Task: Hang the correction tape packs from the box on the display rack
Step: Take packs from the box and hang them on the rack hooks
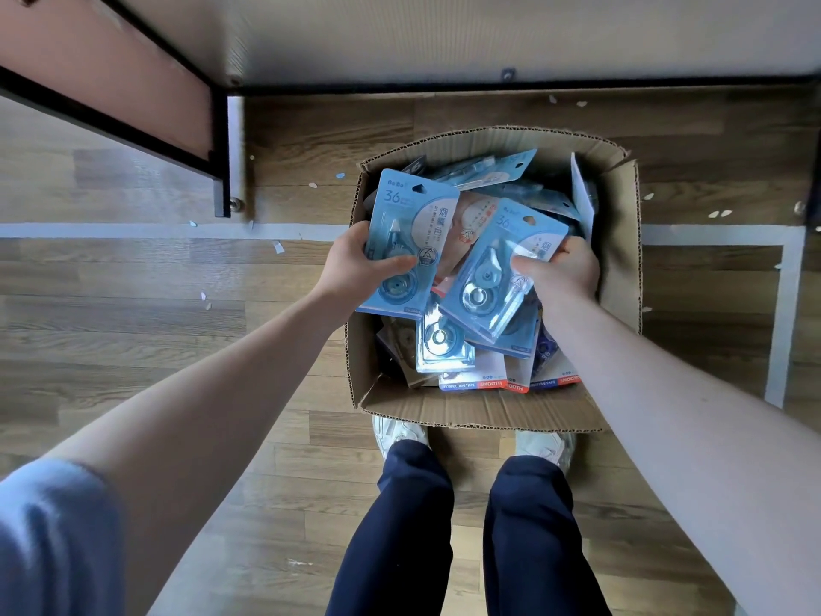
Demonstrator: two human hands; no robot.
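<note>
Over the open cardboard box [622, 242] on the wooden floor [133, 326], seen from my head camera, I hold one blue correction tape pack in each hand: my left hand [355, 264] grips the left pack [411, 224] by its lower edge, thumb across the front, and my right hand [562, 271] pinches the right pack [497, 277] at its side, fingers curled round the card. So my fingers are clamped on both, two packs lifted, both just above the heap. The rest of the packs [471, 362] lie jumbled in the box, overlapping too much for me to count; I see several blue ones and a few with red-trimmed bottoms. The risk, as I judge it: the slick blister fronts could slip from a thin edge grip, or a lifted pack could drag a neighbour out and spill it. The rack's dark frame [220, 148] stands close on my left, where a pack could snag as I rise.
</note>
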